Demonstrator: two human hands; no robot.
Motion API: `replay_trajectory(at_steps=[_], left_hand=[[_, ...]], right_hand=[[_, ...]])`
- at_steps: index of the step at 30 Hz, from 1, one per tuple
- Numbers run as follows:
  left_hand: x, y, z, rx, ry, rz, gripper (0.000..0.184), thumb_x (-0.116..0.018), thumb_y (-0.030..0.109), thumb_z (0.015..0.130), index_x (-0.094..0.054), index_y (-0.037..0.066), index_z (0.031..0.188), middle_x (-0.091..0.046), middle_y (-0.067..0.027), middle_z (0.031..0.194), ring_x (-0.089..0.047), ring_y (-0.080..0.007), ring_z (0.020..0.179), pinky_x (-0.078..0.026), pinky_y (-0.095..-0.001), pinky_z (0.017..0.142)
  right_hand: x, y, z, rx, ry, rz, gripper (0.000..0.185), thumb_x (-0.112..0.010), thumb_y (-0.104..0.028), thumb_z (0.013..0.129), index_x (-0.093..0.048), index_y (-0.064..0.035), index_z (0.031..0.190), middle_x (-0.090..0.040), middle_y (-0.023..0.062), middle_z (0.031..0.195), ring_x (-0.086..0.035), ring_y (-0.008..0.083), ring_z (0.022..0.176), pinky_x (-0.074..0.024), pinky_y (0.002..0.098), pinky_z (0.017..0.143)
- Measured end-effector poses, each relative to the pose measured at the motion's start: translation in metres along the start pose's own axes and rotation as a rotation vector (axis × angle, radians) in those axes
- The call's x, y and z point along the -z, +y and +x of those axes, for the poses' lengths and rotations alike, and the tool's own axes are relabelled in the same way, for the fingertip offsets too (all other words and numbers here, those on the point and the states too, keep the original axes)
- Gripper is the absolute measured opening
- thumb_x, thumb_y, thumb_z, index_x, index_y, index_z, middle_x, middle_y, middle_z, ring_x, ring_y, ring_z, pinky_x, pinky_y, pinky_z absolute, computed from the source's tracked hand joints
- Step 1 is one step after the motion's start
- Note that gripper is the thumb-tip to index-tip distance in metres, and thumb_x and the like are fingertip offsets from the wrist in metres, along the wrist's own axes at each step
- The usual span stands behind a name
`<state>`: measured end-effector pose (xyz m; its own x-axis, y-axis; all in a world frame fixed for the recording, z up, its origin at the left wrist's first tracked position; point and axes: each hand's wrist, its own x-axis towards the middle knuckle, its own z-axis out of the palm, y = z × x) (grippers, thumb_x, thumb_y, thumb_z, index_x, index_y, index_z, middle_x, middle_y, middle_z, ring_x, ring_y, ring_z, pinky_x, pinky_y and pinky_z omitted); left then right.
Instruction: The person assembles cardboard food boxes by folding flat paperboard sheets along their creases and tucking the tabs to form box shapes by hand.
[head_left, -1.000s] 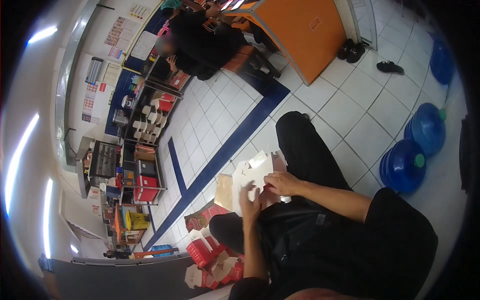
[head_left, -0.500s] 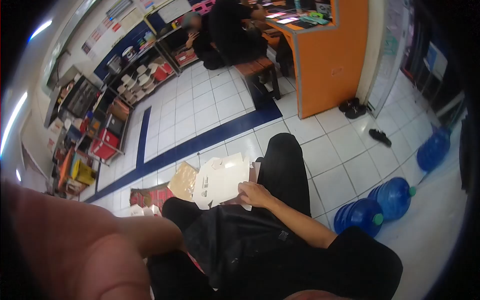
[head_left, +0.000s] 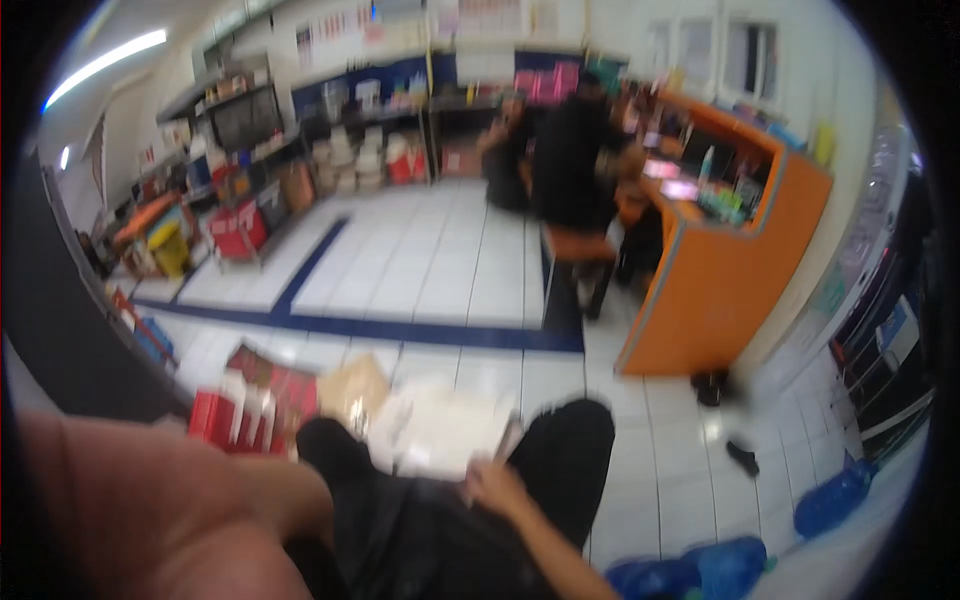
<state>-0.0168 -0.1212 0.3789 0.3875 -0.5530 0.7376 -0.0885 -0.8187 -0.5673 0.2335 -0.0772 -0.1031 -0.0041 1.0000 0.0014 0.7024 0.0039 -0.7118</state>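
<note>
Moved left hand (head_left: 160, 510) off white carton (head_left: 450, 428) to lower left, finger spread indiscernible, gripped it with right hand (head_left: 497, 488), lower centre.

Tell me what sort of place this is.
Probably a takeaway food shop's work area: an orange counter, pale cartons stacked along the far wall, and red-and-white cartons at the lower left.
</note>
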Motion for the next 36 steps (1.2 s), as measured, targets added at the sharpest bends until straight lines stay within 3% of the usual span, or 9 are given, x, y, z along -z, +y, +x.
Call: replay_trajectory(at_steps=[3,4,8,17,26,29,32,34,36], left_hand=[[0.009,0.011,0.000,0.070,-0.030,-0.031,0.073,-0.088,0.025,0.094,-0.051,-0.001,0.151,-0.065,-0.0190,0.141,-0.063,-0.0352,0.131,-0.049,-0.0486,0.115],[0.011,0.011,0.003,0.056,-0.043,-0.046,0.073,-0.087,0.025,0.094,-0.050,-0.001,0.151,-0.065,-0.0191,0.141,-0.063,-0.0353,0.131,-0.048,-0.0486,0.116],[0.008,0.018,-0.005,-0.014,-0.084,-0.098,0.075,-0.087,0.026,0.094,-0.050,-0.001,0.153,-0.064,-0.0192,0.143,-0.063,-0.0357,0.133,-0.048,-0.0487,0.116],[0.009,0.023,-0.043,0.039,-0.131,-0.154,0.079,-0.087,0.027,0.093,-0.048,-0.001,0.155,-0.063,-0.0196,0.146,-0.062,-0.0366,0.135,-0.047,-0.0488,0.117],[0.018,0.019,-0.069,0.066,-0.042,-0.142,0.083,-0.087,0.028,0.092,-0.046,-0.002,0.158,-0.061,-0.0199,0.150,-0.061,-0.0375,0.137,-0.046,-0.0489,0.119],[0.024,0.016,-0.080,0.101,0.029,-0.101,0.084,-0.087,0.028,0.092,-0.045,-0.002,0.159,-0.061,-0.0200,0.151,-0.060,-0.0378,0.138,-0.046,-0.0489,0.119],[0.028,0.010,-0.104,0.227,0.154,-0.029,0.086,-0.087,0.028,0.092,-0.045,-0.002,0.160,-0.060,-0.0201,0.153,-0.060,-0.0380,0.139,-0.046,-0.0490,0.120],[0.022,0.004,-0.133,0.426,0.228,0.045,0.087,-0.087,0.029,0.092,-0.044,-0.002,0.161,-0.060,-0.0202,0.153,-0.060,-0.0382,0.140,-0.046,-0.0490,0.120],[-0.001,0.002,-0.174,0.735,0.213,0.071,0.087,-0.087,0.029,0.092,-0.044,-0.002,0.161,-0.060,-0.0203,0.154,-0.059,-0.0384,0.140,-0.046,-0.0490,0.120]], right_hand=[[0.001,-0.007,-0.007,-0.021,-0.014,0.032,0.016,-0.067,-0.021,0.096,-0.069,-0.0058,0.102,-0.072,0.0224,0.105,-0.072,0.0451,0.097,-0.0566,0.0554,0.080],[-0.006,0.000,-0.009,0.165,0.135,0.101,0.014,-0.069,-0.018,0.093,-0.067,-0.0066,0.101,-0.070,0.0191,0.100,-0.071,0.0430,0.098,-0.0560,0.0529,0.082],[-0.007,-0.006,-0.004,0.208,0.141,0.043,0.018,-0.072,-0.017,0.092,-0.062,-0.0060,0.101,-0.068,0.0178,0.099,-0.068,0.0442,0.098,-0.0554,0.0526,0.085],[-0.010,-0.008,0.003,0.118,-0.001,-0.006,0.014,-0.068,-0.017,0.094,-0.063,-0.0092,0.104,-0.068,0.0155,0.105,-0.068,0.0406,0.104,-0.0535,0.0528,0.086],[-0.009,-0.014,0.004,0.071,-0.108,-0.114,0.015,-0.067,-0.018,0.096,-0.063,-0.0091,0.108,-0.067,0.0173,0.110,-0.068,0.0426,0.105,-0.0544,0.0544,0.089],[-0.016,-0.011,0.001,0.130,-0.048,-0.060,0.016,-0.068,-0.020,0.096,-0.066,-0.0076,0.105,-0.068,0.0171,0.111,-0.067,0.0431,0.107,-0.0543,0.0532,0.091],[-0.012,-0.017,0.003,0.164,0.048,0.000,0.016,-0.071,-0.017,0.093,-0.067,-0.0062,0.105,-0.068,0.0168,0.108,-0.068,0.0414,0.104,-0.0552,0.0510,0.089],[-0.013,-0.020,0.000,0.225,0.129,0.061,0.018,-0.074,-0.013,0.091,-0.067,-0.0048,0.105,-0.068,0.0162,0.104,-0.069,0.0394,0.102,-0.0563,0.0490,0.088],[-0.005,-0.020,0.011,0.200,0.178,0.179,0.017,-0.069,-0.018,0.096,-0.068,-0.0043,0.106,-0.068,0.0176,0.107,-0.066,0.0431,0.104,-0.0537,0.0514,0.090]])
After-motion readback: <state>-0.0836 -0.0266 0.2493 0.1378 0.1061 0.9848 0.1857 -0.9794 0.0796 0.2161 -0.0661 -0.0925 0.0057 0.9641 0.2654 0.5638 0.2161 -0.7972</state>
